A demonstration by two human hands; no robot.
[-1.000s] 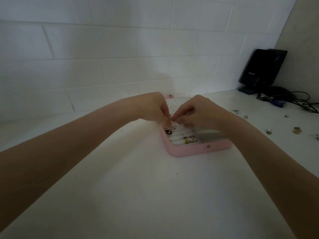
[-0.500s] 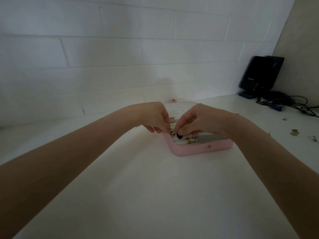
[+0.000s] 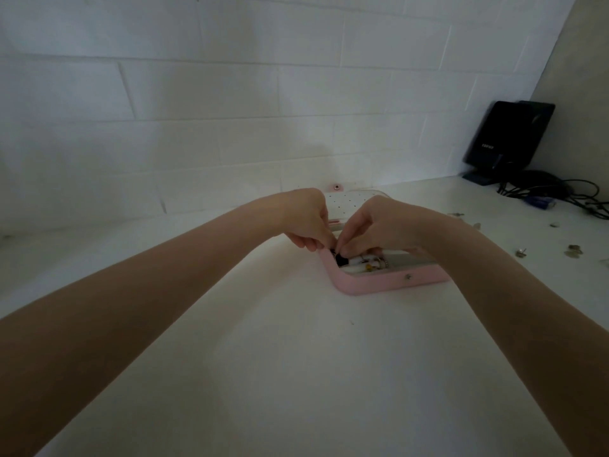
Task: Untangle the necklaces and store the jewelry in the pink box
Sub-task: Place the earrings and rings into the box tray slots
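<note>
The left hand [image 3: 304, 219] and right hand [image 3: 372, 225] pinch a small black piece [image 3: 339, 258] with curled fingers over the open pink box [image 3: 379, 285] on the bench [image 3: 263, 357].

one pink box [image 3: 389, 285], two hands, one black device [image 3: 507, 140], several loose jewelry pieces [image 3: 573, 250]

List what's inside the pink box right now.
Inside the pink box: white ring rolls, a black piece at the fingertips, small gold jewelry. Both hands cover the rest.
</note>
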